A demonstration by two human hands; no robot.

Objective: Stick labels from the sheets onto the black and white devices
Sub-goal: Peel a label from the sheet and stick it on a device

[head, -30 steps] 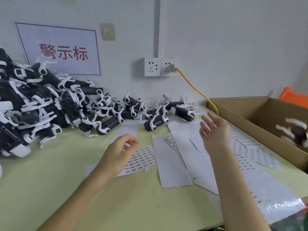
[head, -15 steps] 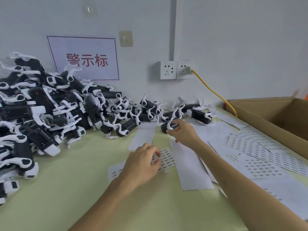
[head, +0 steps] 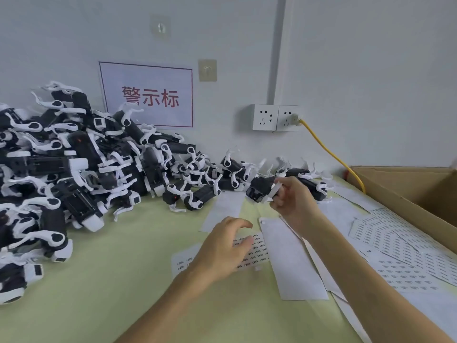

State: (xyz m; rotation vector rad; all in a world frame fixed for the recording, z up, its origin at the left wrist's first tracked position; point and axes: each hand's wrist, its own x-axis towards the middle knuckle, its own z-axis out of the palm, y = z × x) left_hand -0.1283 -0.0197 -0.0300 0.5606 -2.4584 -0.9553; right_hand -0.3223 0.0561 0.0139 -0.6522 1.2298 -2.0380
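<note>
Most of the job looks left: a large pile of black and white devices point(head: 74, 169) covers the left of the surface point(head: 99, 293), and only one device point(head: 262, 190) is up, clamped in the right hand point(head: 294, 200) just off the pile's right end. Its long axis runs roughly left to right, dark end face turned left. The left hand point(head: 222, 248) curls over a label sheet point(head: 258, 253) nearer the person; whether it pinches a label is unclear.

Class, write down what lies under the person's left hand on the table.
A label sheet lies under the left hand; its printed rows show on both sides. The hand covers its middle, so labels there are hidden.
</note>
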